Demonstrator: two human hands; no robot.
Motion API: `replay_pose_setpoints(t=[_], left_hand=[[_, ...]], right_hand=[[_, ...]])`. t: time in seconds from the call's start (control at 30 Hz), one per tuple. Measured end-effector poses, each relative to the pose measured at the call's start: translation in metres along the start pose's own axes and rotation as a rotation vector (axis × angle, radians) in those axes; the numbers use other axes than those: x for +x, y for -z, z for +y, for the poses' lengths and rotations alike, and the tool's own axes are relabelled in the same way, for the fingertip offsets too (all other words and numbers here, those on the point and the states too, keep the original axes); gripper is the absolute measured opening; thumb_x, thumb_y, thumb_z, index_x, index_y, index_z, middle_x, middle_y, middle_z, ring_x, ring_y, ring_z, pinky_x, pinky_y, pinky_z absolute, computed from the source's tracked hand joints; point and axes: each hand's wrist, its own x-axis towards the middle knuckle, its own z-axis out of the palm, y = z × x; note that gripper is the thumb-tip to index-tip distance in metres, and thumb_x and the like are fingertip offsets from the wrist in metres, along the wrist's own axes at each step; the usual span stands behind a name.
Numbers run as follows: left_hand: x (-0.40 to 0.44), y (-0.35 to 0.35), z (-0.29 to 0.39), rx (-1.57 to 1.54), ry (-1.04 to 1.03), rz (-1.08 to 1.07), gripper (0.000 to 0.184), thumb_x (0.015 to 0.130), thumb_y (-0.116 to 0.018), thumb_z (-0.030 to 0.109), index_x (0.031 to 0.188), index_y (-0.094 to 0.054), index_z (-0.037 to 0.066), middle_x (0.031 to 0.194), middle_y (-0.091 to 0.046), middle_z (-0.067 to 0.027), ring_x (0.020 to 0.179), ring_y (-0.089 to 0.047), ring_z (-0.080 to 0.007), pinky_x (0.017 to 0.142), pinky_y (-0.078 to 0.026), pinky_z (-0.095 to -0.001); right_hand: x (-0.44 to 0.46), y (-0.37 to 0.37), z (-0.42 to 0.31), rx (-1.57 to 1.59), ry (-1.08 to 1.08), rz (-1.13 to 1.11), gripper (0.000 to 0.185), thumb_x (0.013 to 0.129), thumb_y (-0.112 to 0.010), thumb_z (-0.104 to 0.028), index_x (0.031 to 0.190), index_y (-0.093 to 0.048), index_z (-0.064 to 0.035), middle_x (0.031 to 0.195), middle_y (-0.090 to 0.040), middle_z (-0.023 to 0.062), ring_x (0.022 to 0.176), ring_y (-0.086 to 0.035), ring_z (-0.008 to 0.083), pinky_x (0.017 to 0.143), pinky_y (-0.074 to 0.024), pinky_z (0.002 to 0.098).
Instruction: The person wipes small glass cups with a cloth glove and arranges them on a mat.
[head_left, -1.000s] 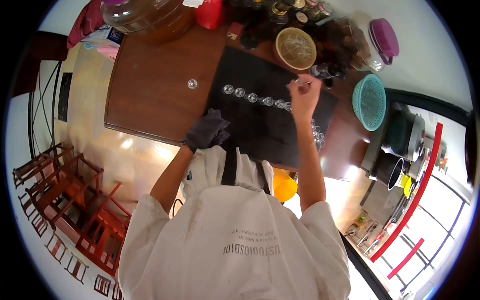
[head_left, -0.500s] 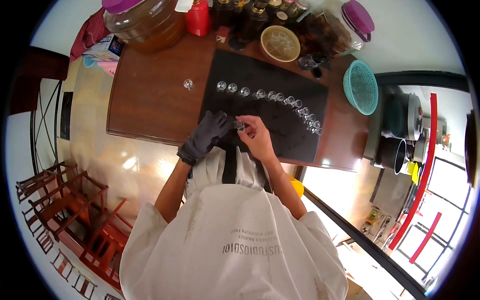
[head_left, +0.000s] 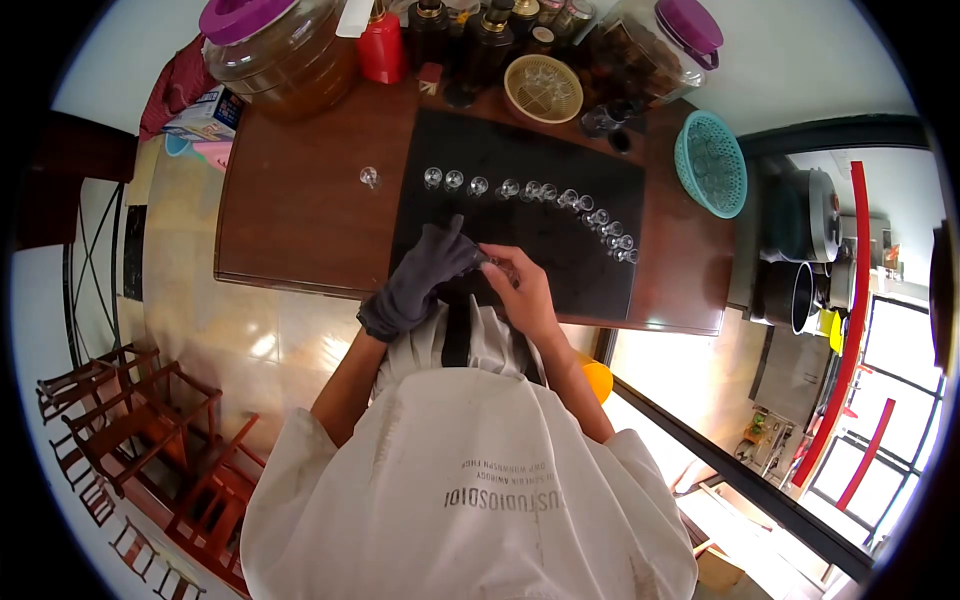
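Note:
My left hand [head_left: 428, 268], in a dark grey glove, meets my right hand near the front edge of a black mat [head_left: 560, 250]. One gloved finger points away from me; the others close at a small clear glass [head_left: 498, 264]. Bare fingers of my right hand [head_left: 524, 295] wrap round that glass and hide most of it. Beyond both hands, several small stemmed glasses [head_left: 510, 188] form a curved row across the mat. Another small glass [head_left: 369, 177] stands by itself on the brown table [head_left: 300, 215], left of the mat.
Along the back are a big jar [head_left: 285, 65] with a purple lid, a red bottle [head_left: 382, 50], dark bottles [head_left: 487, 45] and a beige basket [head_left: 543, 90]. A turquoise basket [head_left: 711, 165] holds glassware at the right. Wooden chairs [head_left: 140, 410] stand at lower left.
My gloved hand has moved right against the glass, one finger now stretching outward. My right hand has turned slightly and covers more of the glass. The view has shifted a little.

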Motion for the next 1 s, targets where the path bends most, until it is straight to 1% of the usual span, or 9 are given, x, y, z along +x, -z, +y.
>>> replay_pose_setpoints(t=[0.17,0.27,0.33,0.43,0.6,0.67,0.73,0.77,1.0], left_hand=[[0.003,-0.020,0.006,-0.269,0.071,0.175,0.047,0.075,-0.052,-0.005,0.123,-0.052,-0.003,0.120,-0.051,-0.0176,0.111,-0.048,-0.0326,0.107,-0.033,-0.0421],[0.015,-0.012,0.015,0.585,0.044,-0.109,0.038,0.084,-0.050,0.003,0.121,-0.051,-0.003,0.106,-0.057,-0.0190,0.098,-0.055,-0.0310,0.095,-0.045,-0.0397],[0.039,0.006,0.036,0.129,0.520,-0.017,0.033,0.087,-0.054,0.016,0.116,-0.051,0.001,0.093,-0.061,-0.0163,0.083,-0.063,-0.0276,0.060,-0.054,-0.0373],[0.034,-0.006,0.027,0.239,0.432,0.016,0.038,0.085,-0.056,0.014,0.119,-0.054,-0.004,0.089,-0.064,-0.0161,0.073,-0.061,-0.0332,0.058,-0.051,-0.0417],[0.030,-0.004,0.016,0.300,0.375,0.110,0.036,0.085,-0.058,0.019,0.115,-0.056,-0.001,0.097,-0.063,-0.0147,0.081,-0.061,-0.0301,0.061,-0.053,-0.0392],[0.032,0.000,0.018,0.264,0.372,0.159,0.037,0.086,-0.059,0.023,0.115,-0.055,0.000,0.094,-0.063,-0.0117,0.083,-0.062,-0.0272,0.058,-0.054,-0.0384],[0.036,0.004,0.023,0.339,0.491,-0.051,0.031,0.084,-0.058,0.013,0.111,-0.056,0.000,0.119,-0.058,-0.0154,0.098,-0.057,-0.0319,0.080,-0.049,-0.0383],[0.033,0.005,0.022,0.338,0.491,-0.052,0.031,0.084,-0.058,0.013,0.111,-0.056,0.000,0.119,-0.058,-0.0154,0.098,-0.057,-0.0319,0.080,-0.049,-0.0383],[0.013,0.004,0.008,-0.045,0.175,0.160,0.043,0.083,-0.056,0.011,0.123,-0.050,0.000,0.119,-0.059,-0.0131,0.108,-0.056,-0.0307,0.089,-0.045,-0.0380]], right_hand=[[-0.005,-0.007,-0.010,0.054,-0.026,0.031,0.022,0.096,-0.056,-0.013,0.113,-0.056,0.0004,0.075,-0.056,0.0018,0.065,-0.049,0.0072,0.060,-0.0425,0.0232],[-0.006,-0.007,-0.003,0.242,-0.131,-0.018,0.022,0.098,-0.052,-0.015,0.116,-0.050,-0.0016,0.075,-0.050,-0.0005,0.065,-0.046,0.0065,0.059,-0.0414,0.0228],[-0.006,-0.007,-0.004,0.408,-0.197,-0.057,0.023,0.099,-0.050,-0.016,0.118,-0.048,-0.0027,0.075,-0.048,-0.0014,0.066,-0.045,0.0065,0.060,-0.0412,0.0227],[-0.006,-0.006,-0.015,0.502,-0.351,-0.084,0.024,0.100,-0.048,-0.016,0.120,-0.045,-0.0040,0.078,-0.046,-0.0022,0.066,-0.043,0.0069,0.060,-0.0411,0.0221],[-0.010,-0.008,-0.014,0.180,0.084,0.057,0.033,0.087,-0.065,-0.007,0.116,-0.051,-0.0037,0.082,-0.055,0.0014,0.070,-0.052,0.0091,0.065,-0.0435,0.0227],[-0.009,0.002,-0.015,0.062,0.115,0.041,0.032,0.083,-0.069,-0.006,0.112,-0.056,-0.0035,0.083,-0.057,0.0025,0.071,-0.053,0.0095,0.065,-0.0440,0.0230],[-0.009,0.008,-0.018,-0.056,0.145,0.023,0.032,0.079,-0.074,-0.005,0.108,-0.060,-0.0032,0.085,-0.059,0.0035,0.072,-0.055,0.0098,0.066,-0.0445,0.0233],[-0.010,0.009,-0.019,-0.084,0.147,0.030,0.028,0.079,-0.074,-0.007,0.104,-0.063,-0.0032,0.083,-0.060,0.0035,0.071,-0.056,0.0101,0.065,-0.0447,0.0237],[-0.019,0.000,-0.009,-0.007,0.006,0.011,0.021,0.091,-0.064,-0.020,0.099,-0.065,-0.0002,0.079,-0.063,0.0058,0.069,-0.057,0.0127,0.064,-0.0455,0.0262]])
